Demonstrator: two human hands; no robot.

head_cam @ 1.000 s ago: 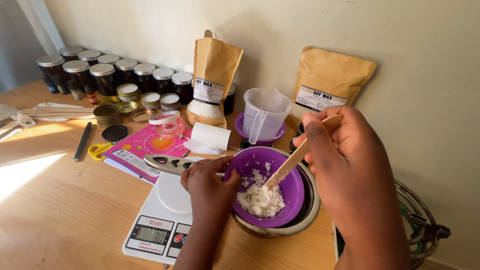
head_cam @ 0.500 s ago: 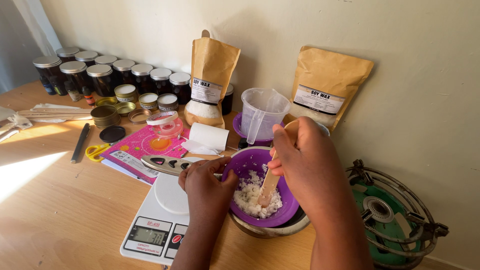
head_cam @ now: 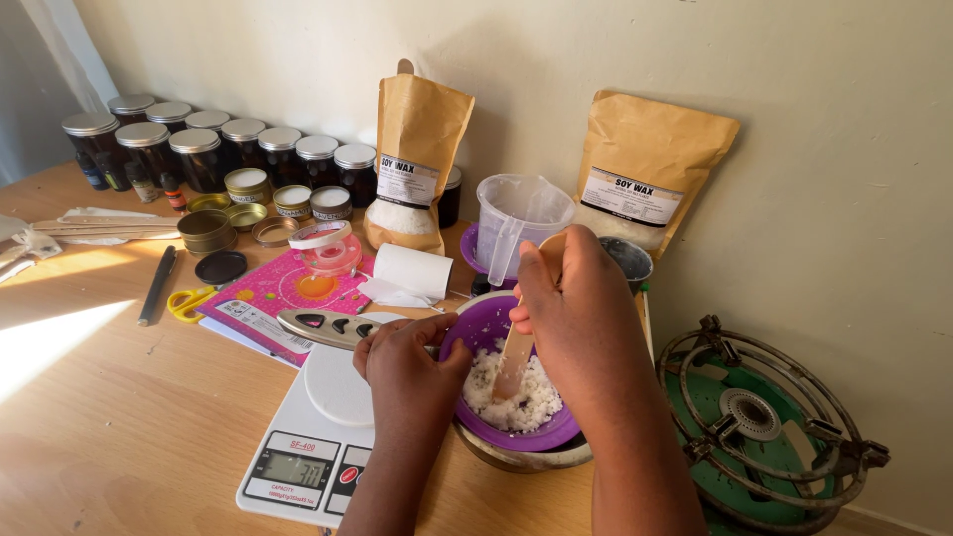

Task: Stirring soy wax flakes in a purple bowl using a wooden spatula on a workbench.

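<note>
A purple bowl (head_cam: 478,328) holding white flakes (head_cam: 531,402) sits inside a metal pot (head_cam: 496,459) on the wooden table. My left hand (head_cam: 409,369) grips the bowl's near-left rim. My right hand (head_cam: 576,318) is closed around a flat wooden stick (head_cam: 513,362), whose lower end is pushed into the flakes. The stick leans up and to the right, and its top shows above my fingers.
A white kitchen scale (head_cam: 308,437) lies left of the pot. Two brown paper pouches (head_cam: 415,159), a clear measuring jug (head_cam: 521,223), dark lidded jars (head_cam: 199,154), small tins (head_cam: 208,230), a pink booklet (head_cam: 288,288) and yellow scissors (head_cam: 189,303) stand behind. A green gas ring burner (head_cam: 764,427) sits at right.
My right hand has swung left over the bowl, bringing the stick more upright and further left in the flakes. The burner at right is uncovered. My left hand has stayed on the rim.
</note>
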